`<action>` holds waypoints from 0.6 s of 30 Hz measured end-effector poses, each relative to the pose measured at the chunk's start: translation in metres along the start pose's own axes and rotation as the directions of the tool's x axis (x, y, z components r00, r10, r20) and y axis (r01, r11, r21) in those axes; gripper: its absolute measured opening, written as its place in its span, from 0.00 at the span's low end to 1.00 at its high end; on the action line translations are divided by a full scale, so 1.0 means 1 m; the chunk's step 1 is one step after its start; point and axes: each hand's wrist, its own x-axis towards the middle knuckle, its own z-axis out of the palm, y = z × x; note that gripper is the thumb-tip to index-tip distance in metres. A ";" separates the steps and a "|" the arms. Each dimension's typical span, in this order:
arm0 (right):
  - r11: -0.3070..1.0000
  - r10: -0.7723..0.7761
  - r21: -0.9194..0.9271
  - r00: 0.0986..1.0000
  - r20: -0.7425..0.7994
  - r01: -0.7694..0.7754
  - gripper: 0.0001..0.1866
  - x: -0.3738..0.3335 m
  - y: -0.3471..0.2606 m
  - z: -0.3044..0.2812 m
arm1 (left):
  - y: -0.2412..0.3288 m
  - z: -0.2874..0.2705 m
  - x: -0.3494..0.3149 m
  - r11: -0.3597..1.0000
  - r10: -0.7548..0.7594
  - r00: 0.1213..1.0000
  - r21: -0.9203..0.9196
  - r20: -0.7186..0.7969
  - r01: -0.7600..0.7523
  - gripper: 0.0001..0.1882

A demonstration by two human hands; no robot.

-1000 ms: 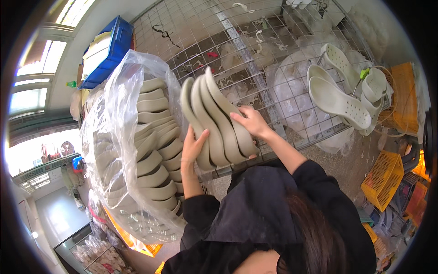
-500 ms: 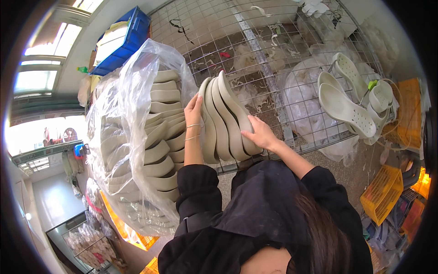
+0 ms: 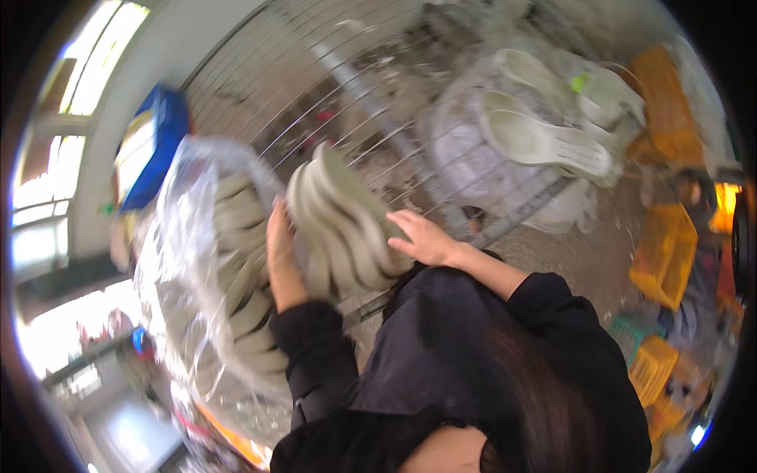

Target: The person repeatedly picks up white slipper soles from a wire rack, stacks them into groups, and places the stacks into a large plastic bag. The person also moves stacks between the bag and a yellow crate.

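A clear plastic bag point(image 3: 201, 260), crinkled and shiny, hangs at the left of the wire grid rack point(image 3: 331, 94) and is packed with grey-beige slipper soles stacked flat on one another. Just beside its opening, a stack of grey slippers point(image 3: 343, 225), smooth, moulded and curved, stands on edge, fanned out like slices. The left hand point(image 3: 280, 244) presses flat against the stack's left side, next to the bag's mouth; the right hand point(image 3: 418, 236) lies with spread fingers on the stack's right side, so the stack is clamped between the two palms.

Toward the rack's upper right corner, white slippers point(image 3: 544, 142) with ribbed soles rest on another cloudy plastic bag point(image 3: 465, 150). A small green tag point(image 3: 582, 81) sits on one of the white pairs. At the rack's upper left, a blue box point(image 3: 154, 146) with a pale panel stands tilted. On the floor to the right lie orange plastic crates point(image 3: 666, 252), latticed, and one green crate point(image 3: 631, 335). The picture is blurred, so finer texture cannot be told.
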 end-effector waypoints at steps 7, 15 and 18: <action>0.861 0.456 0.019 0.756 -0.469 -0.508 0.15 -0.088 0.072 -0.187 | -0.053 0.014 -0.084 0.903 -0.009 0.993 0.428 0.119 -0.043 0.32; 0.431 0.624 -0.835 0.782 0.004 -0.340 0.69 -0.048 0.130 -0.313 | -0.060 0.047 -0.104 0.898 0.092 0.985 0.439 -0.148 -0.018 0.33; 0.565 0.654 -0.734 0.747 0.120 -0.377 0.73 -0.025 0.147 -0.325 | -0.068 0.058 -0.112 0.851 0.201 0.954 0.522 -0.224 -0.057 0.33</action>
